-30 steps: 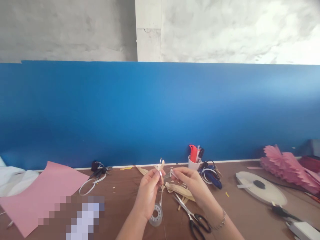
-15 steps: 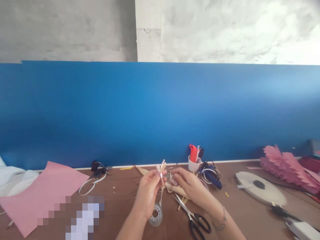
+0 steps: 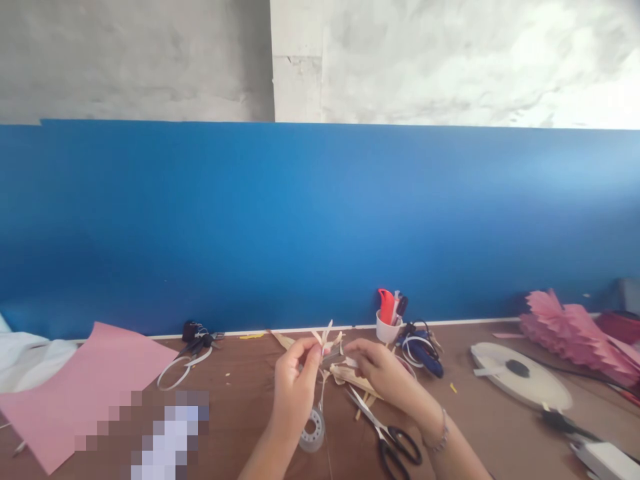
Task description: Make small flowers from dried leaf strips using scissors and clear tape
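Upright between the fingertips of my left hand (image 3: pixel 296 373) is a small bundle of pale husk strips (image 3: pixel 326 335), fanned out at the top like petals. My right hand (image 3: pixel 376 365) is beside it, thumb and fingers pinched together. A thin, pale, partly see-through strip seems to run between the two hands, but what my right fingers grip is too small to make out. Below my left hand stands a roll of clear tape (image 3: pixel 313 430). Black-handled scissors (image 3: pixel 384 430) lie under my right forearm, blades toward loose pieces of dried husk (image 3: pixel 345 375).
A white cup (image 3: pixel 388 329) of pens and a blue-handled tool (image 3: pixel 431 360) stand behind my right hand. Pink paper (image 3: pixel 90 387) and a white looped band (image 3: pixel 173 377) lie left. At right are an oval disc (image 3: pixel 545 387), pleated pink paper (image 3: pixel 575 337) and cables. A blue partition (image 3: pixel 320 220) edges the table.
My left hand has turned, so its back and thumb now cover the bundle's lower part. The gap to my right fingers is slightly wider, and the petal-like strips look more spread.
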A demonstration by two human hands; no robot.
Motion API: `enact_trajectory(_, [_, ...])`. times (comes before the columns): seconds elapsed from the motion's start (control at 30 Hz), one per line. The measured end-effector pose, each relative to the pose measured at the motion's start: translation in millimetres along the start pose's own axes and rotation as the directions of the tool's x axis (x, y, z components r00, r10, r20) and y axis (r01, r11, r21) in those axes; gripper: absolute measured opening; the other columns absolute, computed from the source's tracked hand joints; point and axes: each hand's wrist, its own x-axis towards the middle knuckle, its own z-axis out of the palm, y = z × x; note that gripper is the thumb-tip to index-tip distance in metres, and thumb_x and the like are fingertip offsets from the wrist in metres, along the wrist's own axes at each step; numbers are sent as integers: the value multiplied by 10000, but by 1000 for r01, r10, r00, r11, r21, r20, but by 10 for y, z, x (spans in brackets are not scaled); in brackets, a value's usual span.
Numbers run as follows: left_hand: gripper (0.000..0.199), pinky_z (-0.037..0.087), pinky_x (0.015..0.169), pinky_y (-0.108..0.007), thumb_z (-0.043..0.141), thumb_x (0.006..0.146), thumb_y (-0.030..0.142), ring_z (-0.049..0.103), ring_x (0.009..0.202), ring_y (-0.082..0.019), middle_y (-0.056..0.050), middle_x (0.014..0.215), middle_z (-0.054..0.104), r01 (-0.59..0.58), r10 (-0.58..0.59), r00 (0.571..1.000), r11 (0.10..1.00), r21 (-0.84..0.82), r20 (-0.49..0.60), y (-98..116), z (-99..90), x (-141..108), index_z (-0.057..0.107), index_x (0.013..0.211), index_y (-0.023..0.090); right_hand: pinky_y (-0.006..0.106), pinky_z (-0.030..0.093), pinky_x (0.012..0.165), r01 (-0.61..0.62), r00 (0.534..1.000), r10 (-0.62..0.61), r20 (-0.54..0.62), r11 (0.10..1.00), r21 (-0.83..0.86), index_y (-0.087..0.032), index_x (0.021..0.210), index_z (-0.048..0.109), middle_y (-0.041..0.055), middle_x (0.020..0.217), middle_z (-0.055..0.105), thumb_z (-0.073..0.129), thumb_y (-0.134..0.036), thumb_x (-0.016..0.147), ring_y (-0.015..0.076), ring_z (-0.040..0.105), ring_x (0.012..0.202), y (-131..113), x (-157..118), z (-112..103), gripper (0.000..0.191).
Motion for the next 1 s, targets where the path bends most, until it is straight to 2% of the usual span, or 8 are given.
enact_trajectory(0.13, [234,426,542,-245,607,792,360,544,549,-145,-46,664,679,128,-128,992,992,-7,7,6,32,16,698,828,148,241,425,593,-74,993,47,109,963,261,-161,793,663,-1,653,623,566,-230,766,143,564,617,-130,-35,-23,122])
enact_trajectory(0.23, [270,437,528,-240,619,774,365,548,543,-138,-43,653,670,234,-230,972,966,-108,42,-10,67,31,698,866,123,245,438,613,-46,994,6,107,927,373,-172,782,655,7,709,633,593,-281,781,139,564,639,-182,-60,-22,125])
enact_trajectory(0.4, [254,501,677,-289,674,720,323,624,649,-161,-60,721,699,316,-313,948,912,-262,53,-57,81,52,711,866,119,296,468,727,92,996,-90,-18,962,255,-193,717,709,46,909,668,609,-270,757,185,592,795,-114,-36,-38,132])
enact_trajectory(0.53, [229,505,777,-306,667,671,178,660,742,-172,-78,808,729,327,-323,944,897,-297,63,-27,61,43,728,888,134,282,457,656,20,998,-30,50,983,182,-215,1133,669,-14,697,635,565,-196,755,154,558,658,-14,-28,-73,392])
enact_trajectory(0.6, [253,501,811,-304,674,638,140,665,792,-176,-82,865,738,322,-313,946,899,-296,81,12,57,34,730,886,146,259,429,605,-3,997,-6,73,992,125,-221,1183,634,-37,651,602,565,-163,735,140,529,605,11,-37,-78,458])
enact_trajectory(0.7, [203,507,804,-303,720,624,181,665,820,-185,-90,896,739,288,-281,957,916,-279,67,63,57,29,711,824,147,259,398,591,25,997,-22,74,999,-38,-191,752,733,-6,646,603,581,-170,723,147,527,607,-10,-56,-71,156])
enact_trajectory(0.8, [196,522,763,-315,750,634,253,668,745,-180,-87,839,743,259,-262,965,933,-249,24,78,51,36,660,772,148,263,391,603,67,995,-57,83,991,-120,-187,503,653,14,705,605,600,-181,714,147,530,618,-61,-76,-62,218])
enact_trajectory(1.0, [178,534,731,-307,721,690,297,680,723,-189,-76,764,741,203,-205,979,968,-145,5,79,30,33,640,758,154,269,397,605,37,998,-33,45,994,-99,-224,986,719,-18,594,599,608,-201,733,165,532,592,-23,-67,-50,277])
